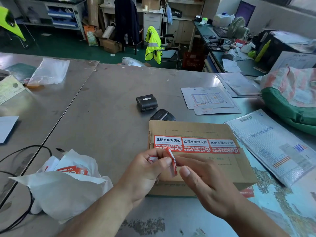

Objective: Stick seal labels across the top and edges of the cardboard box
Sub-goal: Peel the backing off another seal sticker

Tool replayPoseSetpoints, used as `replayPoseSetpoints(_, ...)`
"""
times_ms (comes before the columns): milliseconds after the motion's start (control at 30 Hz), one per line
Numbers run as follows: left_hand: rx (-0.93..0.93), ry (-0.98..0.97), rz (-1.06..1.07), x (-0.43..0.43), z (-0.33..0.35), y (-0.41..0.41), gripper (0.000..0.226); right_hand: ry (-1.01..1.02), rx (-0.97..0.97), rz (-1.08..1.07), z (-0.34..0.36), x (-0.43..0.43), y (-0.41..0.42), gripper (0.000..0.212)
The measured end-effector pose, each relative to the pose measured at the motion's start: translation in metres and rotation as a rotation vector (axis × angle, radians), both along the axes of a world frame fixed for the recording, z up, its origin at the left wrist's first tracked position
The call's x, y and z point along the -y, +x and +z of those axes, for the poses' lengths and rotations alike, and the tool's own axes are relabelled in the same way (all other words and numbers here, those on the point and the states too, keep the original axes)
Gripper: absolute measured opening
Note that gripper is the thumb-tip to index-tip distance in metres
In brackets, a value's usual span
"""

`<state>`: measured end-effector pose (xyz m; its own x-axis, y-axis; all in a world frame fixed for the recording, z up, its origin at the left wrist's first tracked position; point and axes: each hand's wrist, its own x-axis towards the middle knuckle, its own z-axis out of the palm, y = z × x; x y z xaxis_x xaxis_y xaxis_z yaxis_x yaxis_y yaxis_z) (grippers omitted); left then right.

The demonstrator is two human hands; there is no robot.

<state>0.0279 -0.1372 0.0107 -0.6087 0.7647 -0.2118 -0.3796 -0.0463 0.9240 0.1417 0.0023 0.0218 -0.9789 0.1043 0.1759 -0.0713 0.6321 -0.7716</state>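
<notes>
While three seal labels [195, 145] already cross the cardboard box [196, 129] top, left hand [145, 170] and right hand [201, 178] pinch a fresh label [173, 164] between curled fingertips at its six o'clock edge, apparently peeling it; next it needs pressing over an edge.

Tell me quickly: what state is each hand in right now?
Left hand: closed, pinching a seal label over the cardboard box.
Right hand: closed, fingertips pinching the other side of the same seal label.
</notes>
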Motion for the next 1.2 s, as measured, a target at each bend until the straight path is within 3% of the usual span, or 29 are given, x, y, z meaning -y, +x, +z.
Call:
replayPoseSetpoints(133, 0.069, -0.038, 0.020, -0.001, 0.000, 0.001, 0.013, 0.013, -0.013, 0.003, 0.000, 0.000, 0.000, 0.039)
replayPoseSetpoints(600, 0.087, -0.006, 0.000, -0.003, 0.006, 0.006, 0.011, 0.162, -0.028, -0.035, -0.008, -0.005, 0.008, 0.051)
replayPoseSetpoints(933, -0.060, -0.021, 0.080, -0.006, -0.003, 0.005, 0.008, -0.075, -0.068, -0.073, 0.000, -0.003, 0.008, 0.045)
replayPoseSetpoints(1200, -0.062, 0.006, 0.056, -0.008, -0.005, 0.005, 0.006, -0.046, -0.009, -0.067, -0.004, -0.005, 0.008, 0.052)
